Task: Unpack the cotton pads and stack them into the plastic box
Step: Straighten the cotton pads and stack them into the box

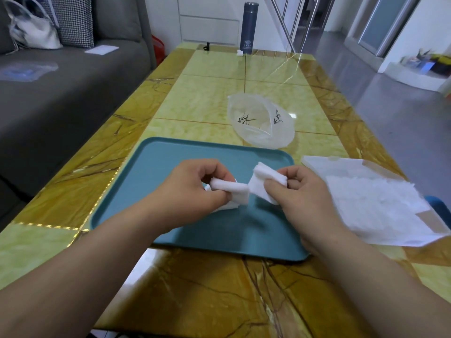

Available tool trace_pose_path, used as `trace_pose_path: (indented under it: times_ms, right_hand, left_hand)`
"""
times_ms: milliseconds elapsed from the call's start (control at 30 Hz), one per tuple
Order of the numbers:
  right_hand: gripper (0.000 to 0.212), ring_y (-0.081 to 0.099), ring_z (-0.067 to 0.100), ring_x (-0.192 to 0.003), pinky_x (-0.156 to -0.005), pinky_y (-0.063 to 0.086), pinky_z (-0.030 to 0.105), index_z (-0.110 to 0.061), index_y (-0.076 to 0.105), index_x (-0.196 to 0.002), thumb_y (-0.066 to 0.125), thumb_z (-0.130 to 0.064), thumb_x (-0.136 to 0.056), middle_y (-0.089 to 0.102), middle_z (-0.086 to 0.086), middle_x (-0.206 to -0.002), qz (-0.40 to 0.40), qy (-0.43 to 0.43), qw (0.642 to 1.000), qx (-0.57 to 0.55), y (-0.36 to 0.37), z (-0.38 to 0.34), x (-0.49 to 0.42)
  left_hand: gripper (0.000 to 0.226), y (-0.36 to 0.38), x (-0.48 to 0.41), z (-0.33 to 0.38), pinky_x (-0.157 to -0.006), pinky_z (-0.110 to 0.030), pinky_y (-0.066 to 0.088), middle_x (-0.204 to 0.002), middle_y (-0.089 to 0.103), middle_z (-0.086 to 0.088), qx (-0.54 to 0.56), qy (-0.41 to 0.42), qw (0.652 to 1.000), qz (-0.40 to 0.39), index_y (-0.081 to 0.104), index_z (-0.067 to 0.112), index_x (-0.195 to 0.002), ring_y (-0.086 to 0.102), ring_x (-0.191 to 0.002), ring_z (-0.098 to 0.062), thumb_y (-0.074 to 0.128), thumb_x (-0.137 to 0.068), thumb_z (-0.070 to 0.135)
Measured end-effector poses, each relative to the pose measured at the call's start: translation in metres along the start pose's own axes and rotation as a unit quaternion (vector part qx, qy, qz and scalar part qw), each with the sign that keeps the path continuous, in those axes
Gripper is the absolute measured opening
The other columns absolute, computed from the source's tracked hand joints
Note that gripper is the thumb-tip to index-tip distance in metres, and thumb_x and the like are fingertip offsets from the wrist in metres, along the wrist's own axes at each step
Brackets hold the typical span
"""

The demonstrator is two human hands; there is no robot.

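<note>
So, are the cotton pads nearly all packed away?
Not yet. The clear plastic bag with black print lies open beyond the teal plastic tray. The left hand and right hand each pinch white square cotton pads. Stacking is left: I cannot make out any box holding pads.

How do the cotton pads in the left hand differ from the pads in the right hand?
The left-hand pads lie about level, and the left hand curls round them; the right-hand pads are tilted, showing a broad face, pinched by the right hand. Both are white and held over the teal tray.
</note>
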State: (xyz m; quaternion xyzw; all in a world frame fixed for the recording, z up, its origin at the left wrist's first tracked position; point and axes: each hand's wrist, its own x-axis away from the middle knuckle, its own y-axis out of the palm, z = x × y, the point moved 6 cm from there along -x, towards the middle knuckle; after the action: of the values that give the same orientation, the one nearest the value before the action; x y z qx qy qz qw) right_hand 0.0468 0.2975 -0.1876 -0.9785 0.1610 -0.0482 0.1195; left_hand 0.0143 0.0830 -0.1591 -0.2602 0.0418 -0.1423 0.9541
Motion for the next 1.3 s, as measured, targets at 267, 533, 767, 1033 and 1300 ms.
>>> trace_pose_path:
  times_ms: [267,533,767,1033,1300]
  right_hand:
    - [0.024,0.077,0.023,-0.100,-0.095,0.061,0.041,-0.017,0.078,-0.113,0.073,-0.005,-0.093,0.082,0.000,-0.099,-0.157,-0.033,0.987,-0.021,0.010,-0.014,0.012]
    - [0.034,0.075,0.015,-0.107,-0.105,0.054,0.049,-0.033,0.076,-0.114,0.059,-0.006,-0.102,0.081,-0.009,-0.106,-0.202,-0.075,0.976,0.034,0.013,-0.019,0.015]
    - [0.035,0.072,0.017,-0.112,-0.107,0.052,0.053,-0.030,0.074,-0.125,0.054,-0.010,-0.105,0.079,-0.005,-0.111,-0.232,-0.083,0.968,0.053,0.018,-0.019,0.018]
    - [0.042,0.074,0.011,-0.106,-0.103,0.056,0.037,-0.022,0.073,-0.119,0.082,-0.002,-0.084,0.079,-0.006,-0.110,-0.239,-0.094,0.966,0.031,0.015,-0.018,0.018]
    - [0.044,0.070,0.002,-0.102,-0.094,0.053,0.019,-0.025,0.074,-0.118,0.066,0.005,-0.087,0.076,-0.012,-0.109,-0.138,-0.096,0.972,0.164,0.003,-0.007,0.015]
  left_hand:
    - [0.014,0.010,0.006,0.012,-0.076,-0.051,0.059,-0.089,0.079,-0.010,0.107,0.011,0.994,-0.031,0.072,0.004,-0.087,0.071,-0.083,-0.039,0.084,-0.081,0.000]
    - [0.013,0.014,0.004,0.010,-0.065,-0.045,0.057,-0.085,0.077,-0.014,0.076,0.014,0.997,-0.022,0.077,0.014,-0.082,0.065,-0.070,-0.020,0.086,-0.079,0.004]
    - [0.015,0.012,0.004,0.011,-0.056,-0.016,0.045,-0.078,0.075,-0.005,0.034,0.029,0.999,0.007,0.078,0.018,-0.082,0.053,-0.054,-0.002,0.086,-0.079,0.006]
    - [0.046,0.011,0.000,0.004,-0.054,-0.013,0.042,-0.080,0.065,0.002,0.017,0.008,0.998,0.054,0.064,0.028,-0.111,0.053,-0.058,-0.003,0.090,-0.073,0.022]
    - [0.019,0.041,0.007,-0.001,-0.050,-0.019,0.036,-0.059,0.060,0.008,-0.100,0.036,0.994,0.000,0.072,0.022,-0.080,0.048,-0.051,-0.002,0.084,-0.079,0.036]
